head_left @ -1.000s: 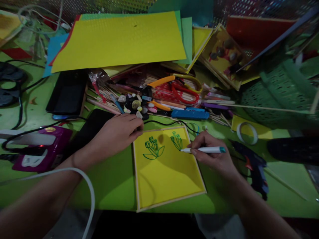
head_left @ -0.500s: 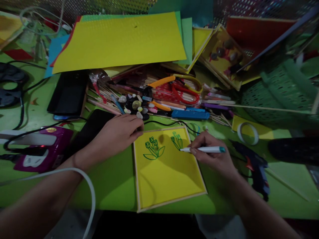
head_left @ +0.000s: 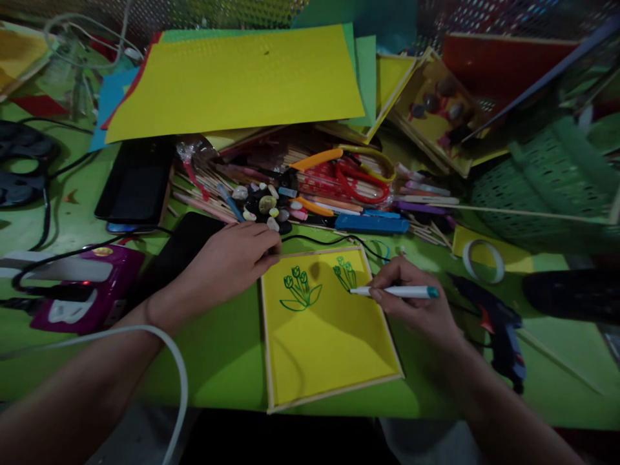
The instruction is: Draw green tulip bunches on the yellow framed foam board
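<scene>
A yellow board with a thin wooden frame lies flat before me on the green table. Two bunches of tulips are drawn on it in green outline; the left one has two broad leaves, the right one only flowers and stems. My right hand grips a white marker with a teal end, its tip touching the board at the foot of the right stems. At the top left corner of the frame rests my left hand, fingers bent together, thumb and forefinger against the corner.
Behind the board lie pebbles, orange-handled pliers, red scissors, sticks and a blue cutter. Right are a tape roll, a glue gun and a green basket. A purple power strip and a white cable lie left.
The view has shifted very slightly. Both hands keep their places, and the marker tip stays at the foot of the right stems.
</scene>
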`<state>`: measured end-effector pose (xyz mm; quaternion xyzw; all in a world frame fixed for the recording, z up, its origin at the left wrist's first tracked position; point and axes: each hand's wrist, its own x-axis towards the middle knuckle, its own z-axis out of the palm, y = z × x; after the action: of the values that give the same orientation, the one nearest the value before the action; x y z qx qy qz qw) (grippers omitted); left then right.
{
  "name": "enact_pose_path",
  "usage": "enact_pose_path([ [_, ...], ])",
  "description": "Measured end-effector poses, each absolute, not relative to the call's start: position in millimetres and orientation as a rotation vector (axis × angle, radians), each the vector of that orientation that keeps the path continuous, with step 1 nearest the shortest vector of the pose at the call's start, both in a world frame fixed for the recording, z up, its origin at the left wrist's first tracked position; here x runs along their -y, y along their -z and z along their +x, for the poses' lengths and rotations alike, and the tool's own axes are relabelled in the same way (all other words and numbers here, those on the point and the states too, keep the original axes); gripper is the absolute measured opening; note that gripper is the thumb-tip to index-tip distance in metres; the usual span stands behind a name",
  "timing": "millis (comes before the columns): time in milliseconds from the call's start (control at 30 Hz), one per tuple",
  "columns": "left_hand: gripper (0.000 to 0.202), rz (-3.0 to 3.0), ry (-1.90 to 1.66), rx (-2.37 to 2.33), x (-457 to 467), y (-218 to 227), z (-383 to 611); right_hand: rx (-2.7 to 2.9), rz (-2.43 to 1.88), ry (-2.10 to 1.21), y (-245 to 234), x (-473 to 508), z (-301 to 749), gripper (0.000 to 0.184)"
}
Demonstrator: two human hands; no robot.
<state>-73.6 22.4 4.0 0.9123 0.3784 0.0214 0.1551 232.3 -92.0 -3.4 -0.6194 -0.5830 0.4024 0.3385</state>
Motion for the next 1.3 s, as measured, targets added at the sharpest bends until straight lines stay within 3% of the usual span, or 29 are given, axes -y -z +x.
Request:
enact_pose_path([
  [1300,0.007,2.613,-0.098,-1.059,-22,2,-76,1.605,-1.503,-1.066,7,89,220,0.008],
])
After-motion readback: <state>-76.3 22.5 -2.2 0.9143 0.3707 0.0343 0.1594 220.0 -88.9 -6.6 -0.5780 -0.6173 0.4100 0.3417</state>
